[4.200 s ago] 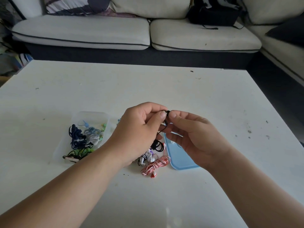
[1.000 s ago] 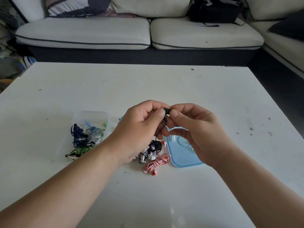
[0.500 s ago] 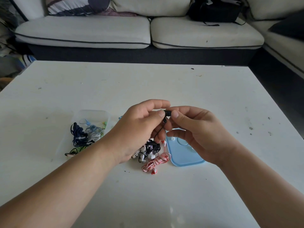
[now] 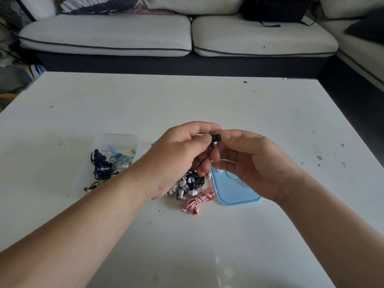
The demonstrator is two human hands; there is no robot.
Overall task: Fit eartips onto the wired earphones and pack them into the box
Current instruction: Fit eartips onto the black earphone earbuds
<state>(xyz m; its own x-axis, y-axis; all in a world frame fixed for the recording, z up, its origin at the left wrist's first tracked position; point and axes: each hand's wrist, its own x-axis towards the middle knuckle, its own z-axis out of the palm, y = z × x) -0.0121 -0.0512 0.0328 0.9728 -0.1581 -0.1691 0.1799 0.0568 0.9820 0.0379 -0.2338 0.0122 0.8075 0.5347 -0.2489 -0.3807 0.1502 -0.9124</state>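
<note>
My left hand (image 4: 176, 159) and my right hand (image 4: 255, 163) meet above the white table (image 4: 207, 104), both pinching a small black earbud (image 4: 216, 138) between thumb and fingertips. Its thin black cord (image 4: 204, 161) hangs down to a coiled black bundle (image 4: 194, 179) on the table. Beside that bundle lie a black-and-white earphone coil (image 4: 178, 189) and a red-and-white striped coil (image 4: 199, 199). A clear plastic box (image 4: 118, 140) to the left holds several coiled earphones, dark blue, light blue and green. Whether an eartip sits on the bud is hidden by my fingers.
A light blue lid (image 4: 234, 192) lies flat under my right hand, with small pale eartips (image 4: 219, 171) on it. A grey-white sofa (image 4: 108, 34) stands beyond the table's far edge, with a black bag (image 4: 272, 9) on it. Dark specks dot the table's right side.
Both hands stay pinched together on the black earbud and have shifted only slightly. More of the bud now shows between the fingertips.
</note>
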